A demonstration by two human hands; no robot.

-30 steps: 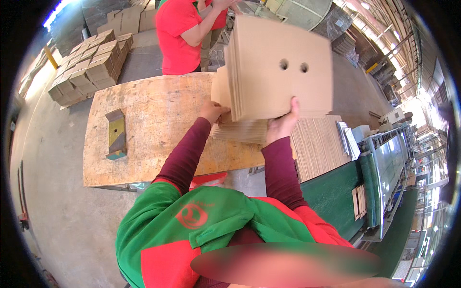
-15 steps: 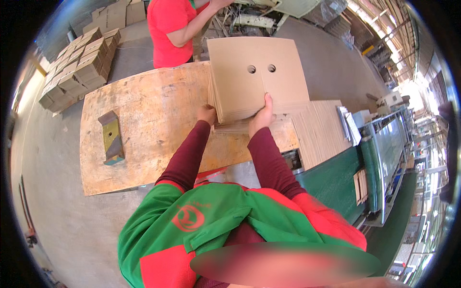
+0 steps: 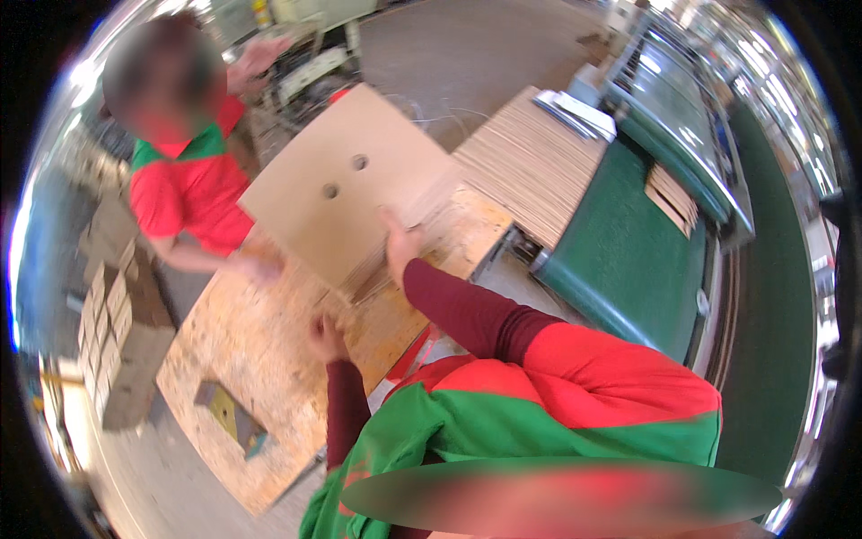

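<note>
A stack of brown cardboard sheets [image 3: 305,216] with two round holes in its top sheet sits turned at an angle on the wooden table [image 3: 278,359]. My right hand [image 3: 402,244] grips its near right edge, thumb on the top sheet and fingers below the rim out of sight. Short of the stack's near corner, my left hand [image 3: 328,340] hovers over the table, holding nothing, its fingers loosely bent and slightly apart. On the table's near left part lies a yellow-green metal bracket [image 3: 231,418] with a hole in it.
A co-worker in a red and green shirt [image 3: 193,193] stands beyond the table, one hand near the stack. Right of it are a long row of cardboard sheets [image 3: 530,166] with papers [image 3: 579,115], and a green conveyor belt [image 3: 620,260]. Bundled cardboard [image 3: 126,341] stands on the floor at left.
The view has swung right. The stack has turned counterclockwise in view. My left hand has come off its side, while my right hand stays on it. The co-worker now faces the table.
</note>
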